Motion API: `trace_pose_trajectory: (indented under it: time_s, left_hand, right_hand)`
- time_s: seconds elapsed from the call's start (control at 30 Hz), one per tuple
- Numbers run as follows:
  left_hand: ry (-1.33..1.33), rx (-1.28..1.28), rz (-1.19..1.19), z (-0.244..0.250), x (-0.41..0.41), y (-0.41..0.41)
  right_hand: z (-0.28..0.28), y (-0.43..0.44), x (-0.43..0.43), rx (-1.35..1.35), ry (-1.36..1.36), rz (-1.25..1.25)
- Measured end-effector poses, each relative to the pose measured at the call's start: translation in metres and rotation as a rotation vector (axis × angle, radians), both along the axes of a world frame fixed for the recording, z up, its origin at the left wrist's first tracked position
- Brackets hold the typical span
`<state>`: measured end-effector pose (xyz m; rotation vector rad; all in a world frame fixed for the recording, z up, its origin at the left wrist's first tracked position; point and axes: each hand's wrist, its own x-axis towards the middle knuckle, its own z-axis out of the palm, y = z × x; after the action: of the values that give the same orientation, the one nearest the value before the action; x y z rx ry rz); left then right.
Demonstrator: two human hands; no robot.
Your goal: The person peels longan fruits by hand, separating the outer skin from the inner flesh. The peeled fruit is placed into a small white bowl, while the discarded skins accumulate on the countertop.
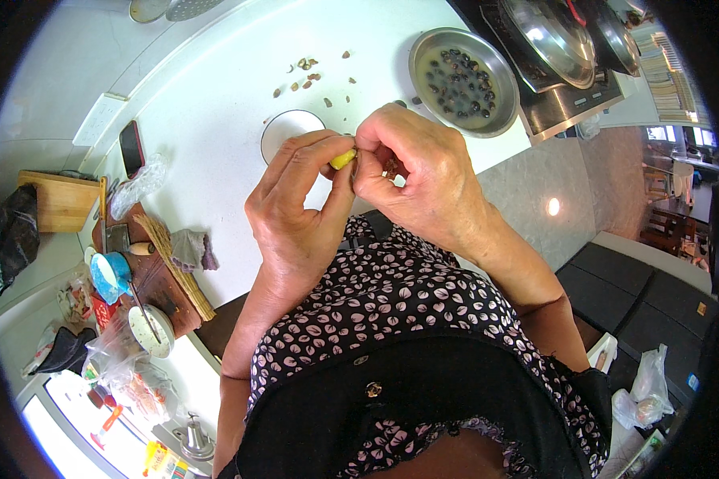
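Between its thumb and fingertips, my left hand (302, 191) holds a small yellow kernel (343, 158). My right hand (422, 173) meets it fingertip to fingertip, with brown peel (390, 167) showing inside its curled fingers. Partly behind my left hand lies a white bowl with a dark rim (287, 129). Brown shell or peel pieces (307, 78) are scattered on the white countertop (215, 120) beyond the hands. A steel bowl (512, 111) at the upper right contains many dark, round nuts or seeds (462, 81) in cloudy liquid.
A cooktop (551, 114) with lidded pans is at the upper right. At left are a phone (132, 149), a crumpled plastic bag (139, 185), a grey cloth (193, 248), a straw brush (177, 269), a cleaver (117, 238) and a blue-handled pot (109, 276).
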<state>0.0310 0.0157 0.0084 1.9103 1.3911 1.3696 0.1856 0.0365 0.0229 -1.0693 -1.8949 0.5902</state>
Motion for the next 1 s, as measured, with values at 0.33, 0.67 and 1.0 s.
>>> trace_pose_trajectory:
  time_s: [0.33,0.67,1.0]
  left_hand:
    - [-0.167,-0.067,-0.018,-0.005,0.002,0.000]
    - [-0.709,-0.347,-0.109,0.000,0.007,-0.005]
    - [-0.909,-0.439,-0.178,-0.002,0.005,-0.003]
  right_hand:
    - [0.004,-0.004,0.000,-0.182,0.165,-0.036]
    - [-0.012,-0.006,-0.006,-0.421,0.557,-0.029]
    - [-0.014,-0.006,-0.007,-0.436,0.638,-0.045]
